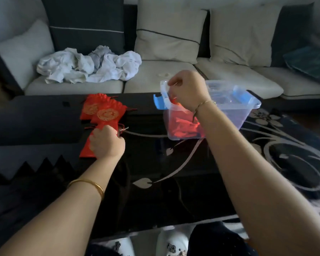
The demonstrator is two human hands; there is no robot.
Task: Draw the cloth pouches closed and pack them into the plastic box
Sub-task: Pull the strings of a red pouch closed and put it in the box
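Three red cloth pouches (104,114) lie on our black glass table (155,159), left of the clear plastic box (235,115), where more red pouches (183,128) sit packed. Our left hand (106,143) grips the nearest pouch (86,150) at its neck. Our right hand (187,93) hangs over the box's left end, fingers curled; we cannot tell whether it holds anything.

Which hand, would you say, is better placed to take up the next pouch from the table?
Left: the left hand grips a red pouch on the table, while the right hand is over the plastic box.
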